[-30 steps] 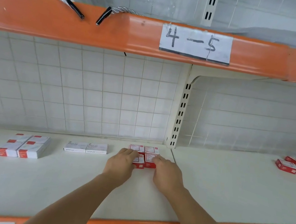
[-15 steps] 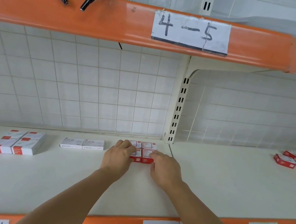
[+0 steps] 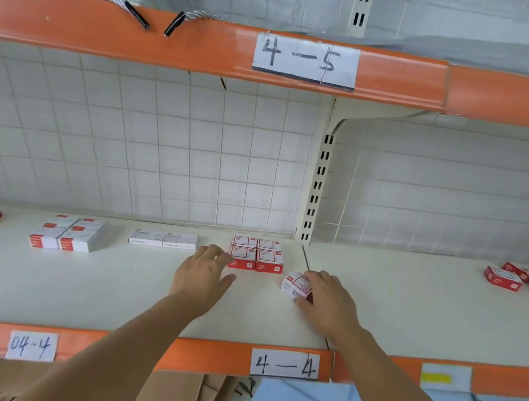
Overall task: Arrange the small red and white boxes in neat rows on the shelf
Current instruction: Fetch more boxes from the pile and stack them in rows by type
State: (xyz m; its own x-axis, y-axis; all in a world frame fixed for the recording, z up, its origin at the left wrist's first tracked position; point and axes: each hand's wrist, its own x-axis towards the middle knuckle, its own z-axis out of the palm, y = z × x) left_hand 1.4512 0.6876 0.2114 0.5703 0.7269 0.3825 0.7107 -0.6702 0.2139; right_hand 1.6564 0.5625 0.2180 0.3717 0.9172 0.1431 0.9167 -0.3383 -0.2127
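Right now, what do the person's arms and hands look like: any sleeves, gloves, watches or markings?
Both forearms are bare right to the frame's bottom edge: no sleeve shows. The left hand and right hand wear no gloves, and no rings, watch, bands or markings are visible on the hands or wrists.

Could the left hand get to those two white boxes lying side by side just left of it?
Probably yes. The left hand is open and holds nothing, and only bare shelf lies between it and the white boxes.
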